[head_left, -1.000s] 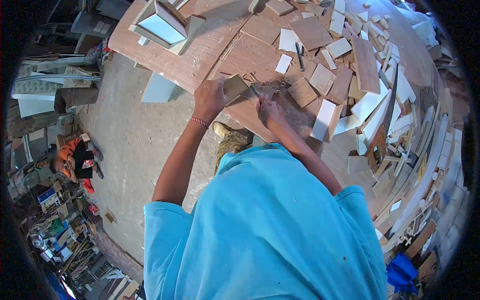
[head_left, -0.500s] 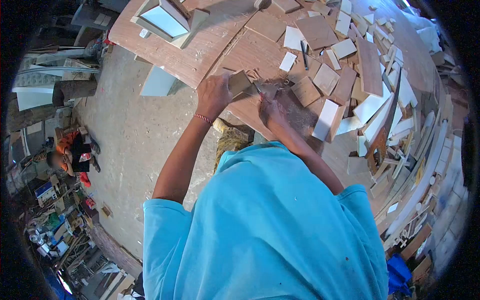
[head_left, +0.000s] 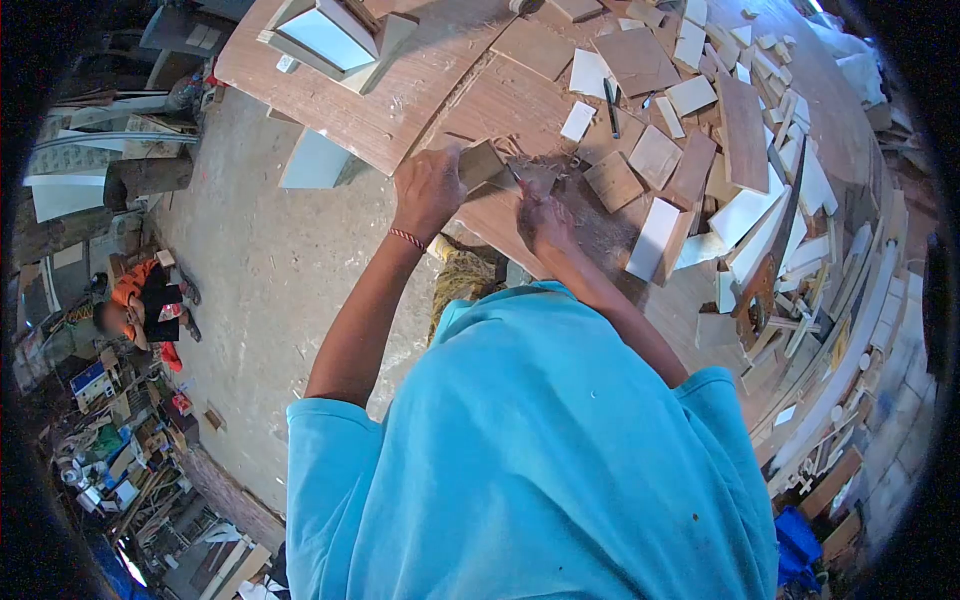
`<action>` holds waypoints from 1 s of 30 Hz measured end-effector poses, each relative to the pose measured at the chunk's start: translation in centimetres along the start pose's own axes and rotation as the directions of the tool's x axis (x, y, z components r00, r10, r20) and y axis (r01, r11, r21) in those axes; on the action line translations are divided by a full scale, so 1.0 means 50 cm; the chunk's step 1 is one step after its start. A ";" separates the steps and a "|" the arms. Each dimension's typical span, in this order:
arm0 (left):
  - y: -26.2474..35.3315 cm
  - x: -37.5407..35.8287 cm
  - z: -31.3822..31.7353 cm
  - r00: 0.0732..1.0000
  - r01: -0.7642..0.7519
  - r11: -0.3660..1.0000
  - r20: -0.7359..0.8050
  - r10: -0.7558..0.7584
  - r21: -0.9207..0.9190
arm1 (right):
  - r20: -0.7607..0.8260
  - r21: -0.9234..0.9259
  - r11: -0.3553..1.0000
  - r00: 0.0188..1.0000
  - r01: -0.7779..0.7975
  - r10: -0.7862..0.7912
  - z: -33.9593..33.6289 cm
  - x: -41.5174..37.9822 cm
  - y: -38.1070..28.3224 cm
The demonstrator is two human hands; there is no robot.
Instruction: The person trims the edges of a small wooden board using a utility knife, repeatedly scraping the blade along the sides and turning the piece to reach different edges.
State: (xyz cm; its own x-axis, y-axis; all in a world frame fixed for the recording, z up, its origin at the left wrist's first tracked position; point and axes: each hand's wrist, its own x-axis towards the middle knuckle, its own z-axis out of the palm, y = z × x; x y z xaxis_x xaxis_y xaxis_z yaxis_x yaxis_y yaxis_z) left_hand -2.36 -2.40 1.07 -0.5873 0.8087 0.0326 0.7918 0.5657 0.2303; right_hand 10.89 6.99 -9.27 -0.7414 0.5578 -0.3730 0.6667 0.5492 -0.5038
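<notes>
My left hand [head_left: 428,188] is closed around one end of a small wooden block [head_left: 481,164], at the near edge of the workbench. A red and white cord circles that wrist. Just to the right, my right hand [head_left: 543,220] is closed on a slim hand tool [head_left: 515,176] with a thin dark tip. The tip points at the block's right end; whether it touches cannot be made out. Fingers hide most of the tool, so its exact kind does not show. Wood shavings [head_left: 505,146] lie beyond the block.
The wooden workbench [head_left: 350,110] carries a white-faced box frame [head_left: 330,42] at the far left. A black pen [head_left: 611,108] lies among many board offcuts [head_left: 655,154]. A handsaw [head_left: 766,285] rests on scraps at right. Another person [head_left: 150,305] sits at far left.
My right hand and the tool have shifted slightly, and the tip shows a little more clearly beside the block. My left hand keeps its grip almost in place.
</notes>
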 end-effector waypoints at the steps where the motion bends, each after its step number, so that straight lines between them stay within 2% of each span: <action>1: 0.001 -0.001 0.000 1.000 0.000 1.000 0.000 0.000 -0.002 | 0.002 0.043 0.999 1.000 0.010 -0.011 -0.002 -0.006 0.002; 3: -0.001 -0.002 -0.002 0.999 0.035 0.998 0.032 -0.033 -0.055 | 0.003 0.083 0.996 1.000 0.030 -0.031 -0.008 -0.001 -0.002; 6: -0.003 -0.002 0.001 0.999 0.037 0.999 0.015 -0.036 -0.031 | -0.002 0.105 0.994 1.000 -0.018 0.018 -0.001 -0.008 0.005; 8: -0.007 0.002 0.003 0.999 0.038 0.999 0.027 -0.037 -0.015 | -0.143 0.170 0.975 0.982 0.145 -0.121 0.015 -0.020 0.017; 9: -0.009 0.001 0.004 0.998 0.040 0.999 0.042 -0.040 0.001 | -0.140 0.171 0.974 0.982 0.147 -0.123 0.004 -0.020 0.004; 11: -0.004 -0.001 -0.002 0.998 0.044 0.999 0.049 -0.044 0.000 | 0.051 0.161 0.983 0.995 -0.092 0.085 -0.030 -0.022 -0.026; 15: 0.001 0.001 0.004 0.999 0.036 0.999 0.020 -0.036 -0.003 | 0.018 0.171 0.984 0.999 -0.053 0.051 -0.009 -0.013 -0.014; 17: 0.001 -0.003 0.009 0.999 0.019 1.000 -0.027 -0.020 -0.014 | -0.049 0.136 0.991 0.999 -0.009 0.016 0.018 -0.002 0.003; 18: 0.002 -0.008 0.012 0.998 0.001 1.000 -0.067 -0.003 -0.023 | -0.049 0.140 0.990 0.999 -0.012 0.019 0.014 -0.004 0.003; 21: -0.004 -0.012 0.014 0.999 0.026 0.999 -0.042 -0.027 -0.034 | 0.036 0.125 0.991 0.999 -0.044 0.040 -0.003 -0.003 0.003; 24: -0.004 -0.013 0.011 0.997 -0.005 0.999 -0.075 0.002 -0.045 | -0.048 0.176 0.984 0.998 0.036 -0.028 -0.018 -0.014 -0.004; 27: -0.003 -0.012 0.013 0.998 -0.003 1.000 -0.062 0.002 -0.025 | -0.040 0.198 0.980 0.999 0.010 -0.002 -0.021 -0.018 -0.011; 30: 0.002 -0.013 0.014 0.997 -0.003 1.000 -0.074 0.001 -0.027 | 0.018 0.101 0.993 0.998 -0.060 0.058 -0.008 -0.013 -0.009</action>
State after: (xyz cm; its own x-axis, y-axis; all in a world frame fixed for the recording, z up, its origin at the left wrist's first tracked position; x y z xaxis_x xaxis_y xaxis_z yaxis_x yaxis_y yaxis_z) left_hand -1.78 -2.78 0.40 -0.5970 0.7953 0.1052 0.7890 0.5584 0.2563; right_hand 11.13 6.64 -8.47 -0.7024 0.5778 -0.4156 0.6988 0.4491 -0.5568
